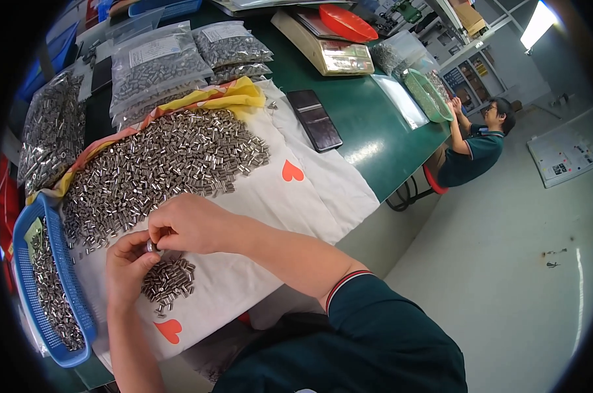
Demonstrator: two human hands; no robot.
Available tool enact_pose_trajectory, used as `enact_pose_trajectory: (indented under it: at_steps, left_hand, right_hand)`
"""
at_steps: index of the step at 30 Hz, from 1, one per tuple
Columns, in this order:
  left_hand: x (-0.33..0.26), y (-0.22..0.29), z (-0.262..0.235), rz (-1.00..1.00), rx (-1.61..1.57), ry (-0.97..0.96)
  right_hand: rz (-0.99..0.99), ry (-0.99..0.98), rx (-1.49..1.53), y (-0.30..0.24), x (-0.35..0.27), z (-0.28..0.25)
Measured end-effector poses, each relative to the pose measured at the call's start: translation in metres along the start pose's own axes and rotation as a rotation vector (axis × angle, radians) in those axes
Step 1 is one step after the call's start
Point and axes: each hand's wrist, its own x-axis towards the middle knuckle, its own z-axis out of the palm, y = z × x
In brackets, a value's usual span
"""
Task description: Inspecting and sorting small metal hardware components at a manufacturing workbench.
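My left hand (130, 265) pinches a small shiny round metal piece (150, 247) between thumb and fingers. Against it, my right hand (195, 224) is closed in a pinch from above; what lies inside those fingers is hidden. Just below both hands is a small heap of short metal cylinders (169, 283) on a white cloth (244, 245) with red hearts. A much larger spread of the same metal cylinders (172, 154) covers the cloth beyond my hands. To the left stands a blue plastic basket (69, 288) holding more small metal parts.
Clear bags of metal parts (155, 62) lie at the back left beside a yellow-edged cloth (244, 95). A dark phone-like case (315, 120), a scale (329, 52) and a red tray (347, 23) sit on the green table (368, 147). A co-worker (477, 147) sits by a green basket (427, 95).
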Motion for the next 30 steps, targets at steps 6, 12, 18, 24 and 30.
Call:
enact_pose_trajectory:
  at_steps: [6,12,18,24,30]
  left_hand:
    - [0.002,0.015,0.024,-0.067,0.336,-0.055]
    - [0.001,0.021,0.027,-0.030,0.385,-0.253]
    - [0.000,0.021,0.024,-0.096,0.290,-0.204]
    - [0.006,0.020,0.021,-0.093,0.065,-0.066]
    - [0.008,0.018,0.013,-0.104,-0.039,0.030]
  right_hand:
    - [0.165,0.135,0.026,0.010,0.002,-0.032]
    - [0.262,0.336,-0.151,0.023,0.006,-0.022]
    - [-0.002,0.239,-0.601,0.031,0.011,0.004]
    - [0.023,0.190,-0.736,0.023,0.009,0.006]
    - [0.248,0.156,-0.028,-0.003,0.006,0.000]
